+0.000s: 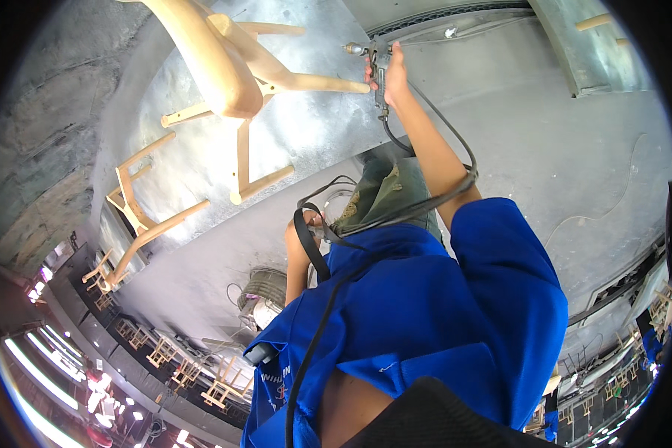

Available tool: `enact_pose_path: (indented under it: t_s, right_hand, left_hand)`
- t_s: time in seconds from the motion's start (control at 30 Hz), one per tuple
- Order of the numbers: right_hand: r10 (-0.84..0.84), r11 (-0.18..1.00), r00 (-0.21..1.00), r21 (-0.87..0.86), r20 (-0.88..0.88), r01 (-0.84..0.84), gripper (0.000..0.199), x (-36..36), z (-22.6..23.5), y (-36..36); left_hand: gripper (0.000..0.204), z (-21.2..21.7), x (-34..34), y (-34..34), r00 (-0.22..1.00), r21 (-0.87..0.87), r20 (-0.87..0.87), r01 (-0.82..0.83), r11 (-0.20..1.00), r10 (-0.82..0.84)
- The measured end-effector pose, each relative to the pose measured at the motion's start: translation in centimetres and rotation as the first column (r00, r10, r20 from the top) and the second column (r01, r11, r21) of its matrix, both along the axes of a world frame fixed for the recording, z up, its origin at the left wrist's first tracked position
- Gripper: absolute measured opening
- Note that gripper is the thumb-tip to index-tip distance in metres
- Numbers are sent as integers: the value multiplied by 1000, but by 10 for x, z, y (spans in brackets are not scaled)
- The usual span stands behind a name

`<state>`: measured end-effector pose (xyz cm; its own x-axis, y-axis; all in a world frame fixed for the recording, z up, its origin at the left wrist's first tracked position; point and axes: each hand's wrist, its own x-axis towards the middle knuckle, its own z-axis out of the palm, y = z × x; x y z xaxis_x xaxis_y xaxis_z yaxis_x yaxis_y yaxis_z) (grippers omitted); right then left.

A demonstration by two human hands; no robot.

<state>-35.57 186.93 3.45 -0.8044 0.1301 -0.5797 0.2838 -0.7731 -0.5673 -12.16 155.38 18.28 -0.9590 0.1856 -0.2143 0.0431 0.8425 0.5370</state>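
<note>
R hand [393,75] is wrapped tight round the grip of a grey handheld power drill w/ a black cable [375,66], bit tip pointing left, just beside the end of a leg on a pale unfinished wooden chair frame [224,67]. That chair lies tipped over on the grey dusty concrete floor [545,149], legs sticking out toward the drill; can't tell whether the bit is actually touching wood yet. L hand [312,220] is down near the knee, mostly hidden behind the blue short-sleeved shirt [440,299] and a loop of the black cable, so can't tell if it's open or closed or holding anything. A second bare wooden chair frame [138,213] lies further left, apart from the first. To do this well, as I judge it: keep the bit square to the leg end, not angled, since a round leg lets a bit skate off; the free hand would be better steadying the chair, bc nothing visible braces it & it'd likely shift under pressure. Cable runs across the lap & shoulder, so keep slack clear of the bit. Light pressure at first, then firm.
</note>
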Motion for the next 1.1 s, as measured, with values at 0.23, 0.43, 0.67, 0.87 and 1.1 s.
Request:
enact_pose_path:
  t_s: [0.23, 0.43, 0.67, 0.87, 1.1]
  right_hand:
    - [-107, 958, 959, 285, 261, 30, 73, -12, -14, -9]
    - [51, 986, 988, -149, -147, -73, 82, 32, 92, 10]
    - [-65, 919, 923, -382, -379, -92, 87, 56, 155, 33]
    - [14, 1000, 997, -1, -73, -14, 81, 137, 121, 22]
    - [232, 664, 957, 691, 173, -286, 52, 256, 132, -13]
  left_hand:
    - [33, -3, -4, -27, 986, 99, 84, -154, 983, 146]
    - [15, -3, -38, -9, 961, 498, 265, -65, 865, -81]
    - [17, 14, -62, 7, 954, 422, -33, 283, 861, -297]
    - [22, 23, -8, -12, 955, 291, 5, 283, 914, -298]
    - [24, 23, 83, -19, 914, 130, 180, 344, 930, -364]
